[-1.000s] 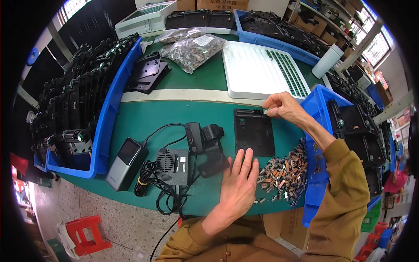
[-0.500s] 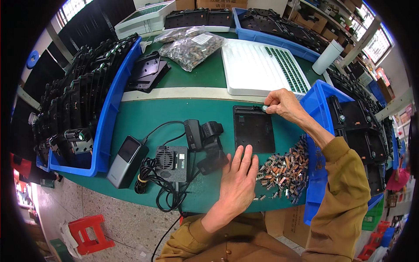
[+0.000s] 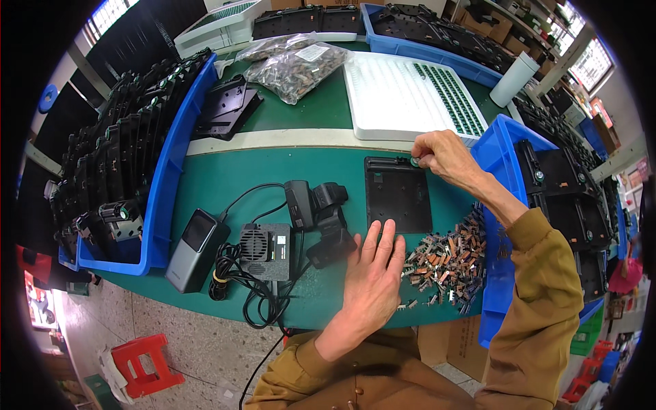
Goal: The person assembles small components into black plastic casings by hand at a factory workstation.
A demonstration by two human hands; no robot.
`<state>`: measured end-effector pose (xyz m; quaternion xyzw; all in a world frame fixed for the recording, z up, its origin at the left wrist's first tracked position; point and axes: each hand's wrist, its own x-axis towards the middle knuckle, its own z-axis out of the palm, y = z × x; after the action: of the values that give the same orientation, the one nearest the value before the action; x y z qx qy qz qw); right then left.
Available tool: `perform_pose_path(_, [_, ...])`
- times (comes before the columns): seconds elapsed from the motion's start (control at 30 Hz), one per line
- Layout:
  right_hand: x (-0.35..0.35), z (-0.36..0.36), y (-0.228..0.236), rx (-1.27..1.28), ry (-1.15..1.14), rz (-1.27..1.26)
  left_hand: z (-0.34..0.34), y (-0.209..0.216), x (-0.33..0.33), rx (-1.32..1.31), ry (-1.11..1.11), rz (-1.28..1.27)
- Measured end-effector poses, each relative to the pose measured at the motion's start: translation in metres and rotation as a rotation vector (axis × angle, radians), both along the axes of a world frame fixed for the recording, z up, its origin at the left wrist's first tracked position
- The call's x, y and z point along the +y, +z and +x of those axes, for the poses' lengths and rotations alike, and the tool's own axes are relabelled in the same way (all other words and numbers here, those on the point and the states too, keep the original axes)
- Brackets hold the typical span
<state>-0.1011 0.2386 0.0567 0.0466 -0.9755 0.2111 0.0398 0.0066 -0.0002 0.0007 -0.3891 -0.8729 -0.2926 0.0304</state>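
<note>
Head view, single frame; places given relative to the black plate (image 3: pixel 398 193), a flat square panel lying on the green counter (image 3: pixel 225 184).

Right hand (image 3: pixel 443 152): at the plate's far right corner, fingers pinched together on a small round part (image 3: pixel 415 161); what kind of part it is cannot be made out at this size.

Left hand (image 3: pixel 374 268): just near of the plate, palm down on the counter, fingers spread and straight, fingertips touching or almost touching the plate's near edge; it holds nothing.

Heap of small brown-and-grey parts (image 3: pixel 447 260): right of and nearer than the plate, just beside the left hand.

Black bracket device (image 3: pixel 321 215): left of the plate, near it.

Small fan box (image 3: pixel 266 242) and grey power pack (image 3: pixel 195 239): further left, joined by black cable.

White slotted tray (image 3: pixel 410 96): beyond the plate, partly filled with dark pieces at its right side.

Clear bags of parts (image 3: pixel 294 65): beyond and left.

Blue bins: one (image 3: pixel 167 184) well left of the plate, packed with black housings; one (image 3: pixel 502 137) just right of it.

White cylinder (image 3: pixel 514 78): far right, beyond the tray.
</note>
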Motion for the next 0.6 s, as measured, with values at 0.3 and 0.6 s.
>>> perform_pose_path(0.3, [-0.001, -0.005, 0.009, -0.132, -0.144, 0.022, -0.002, 0.0, 0.0, 0.057, -0.017, -0.076])
perform_pose_path(0.6, [-0.004, -0.002, -0.002, -0.012, -0.093, 0.036, -0.001, 0.0, 0.0, 0.057, -0.017, -0.078])
